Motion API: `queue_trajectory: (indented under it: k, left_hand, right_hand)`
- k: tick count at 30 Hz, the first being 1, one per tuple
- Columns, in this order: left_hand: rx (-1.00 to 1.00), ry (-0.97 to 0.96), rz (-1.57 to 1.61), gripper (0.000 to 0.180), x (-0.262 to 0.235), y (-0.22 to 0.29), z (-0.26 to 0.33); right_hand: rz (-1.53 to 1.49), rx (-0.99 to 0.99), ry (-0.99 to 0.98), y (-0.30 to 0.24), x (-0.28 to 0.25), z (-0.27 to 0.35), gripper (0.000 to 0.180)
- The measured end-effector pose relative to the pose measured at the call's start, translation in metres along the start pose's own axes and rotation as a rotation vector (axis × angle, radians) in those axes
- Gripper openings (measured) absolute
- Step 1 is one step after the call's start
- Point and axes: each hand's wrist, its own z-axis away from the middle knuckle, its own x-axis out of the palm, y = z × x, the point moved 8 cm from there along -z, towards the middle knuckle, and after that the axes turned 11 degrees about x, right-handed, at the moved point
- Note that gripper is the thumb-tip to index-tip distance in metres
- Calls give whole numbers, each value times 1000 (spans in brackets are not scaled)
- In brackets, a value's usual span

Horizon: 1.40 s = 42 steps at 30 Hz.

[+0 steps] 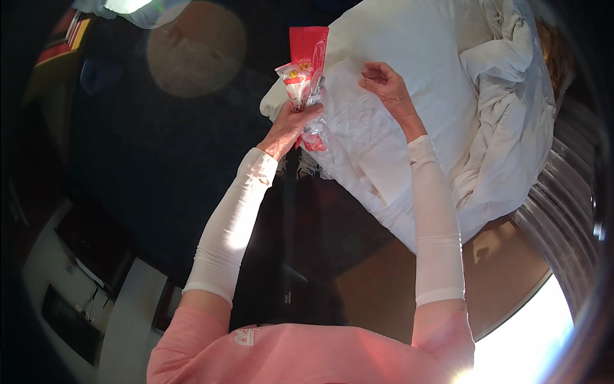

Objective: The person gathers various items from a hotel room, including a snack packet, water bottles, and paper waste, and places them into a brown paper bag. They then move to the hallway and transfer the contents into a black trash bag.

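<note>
Crumpled plastic packaging in red, white and clear film [307,48] is gripped in my left hand [293,123]. Its red end sticks up above the hand, and clear film with a red patch hangs below. Whether anything is inside the packaging, I cannot tell. My right hand [390,89] hovers over the white bedding [409,38], apart from the packaging, with its fingers loosely curled and nothing visible in them. The bedding spreads out beneath and beyond both hands, flat in the middle and bunched into folds at the right.
Dark floor [128,141] lies to the left, with my shoes [307,165] near the bed's edge. Grey curtains [566,173] hang at the right by a bright window [531,326]. A dark screen [70,323] stands lower left, and a yellow-edged shelf [57,54] upper left.
</note>
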Motion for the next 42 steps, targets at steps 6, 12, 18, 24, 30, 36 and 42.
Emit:
queue_trajectory:
  k: [6,12,18,24,30,36,42]
  left_hand:
    - [272,-114,-661,35,-11,35,-22]
    - [383,-243,-1087,44,-23,67,-65]
    - [181,-254,-1042,70,-21,60,-113]
    - [-62,-44,-1326,40,-27,-36,-113]
    - [-30,-138,-663,26,-39,-80,-67]
    - [123,-83,-16,38,-112,-20,125]
    - [348,382,409,39,-197,48,307]
  right_hand:
    - [121,168,586,69,-107,116,44]
    - [-626,714,247,201,-32,176,71]
    - [-883,521,213,226,0,143,57]
    - [-1030,479,273,283,12,140,51]
    - [-808,170,413,266,-73,149,57]
    - [-342,211,233,127,-47,147,55]
    - [-263,145,-417,13,140,63,65]
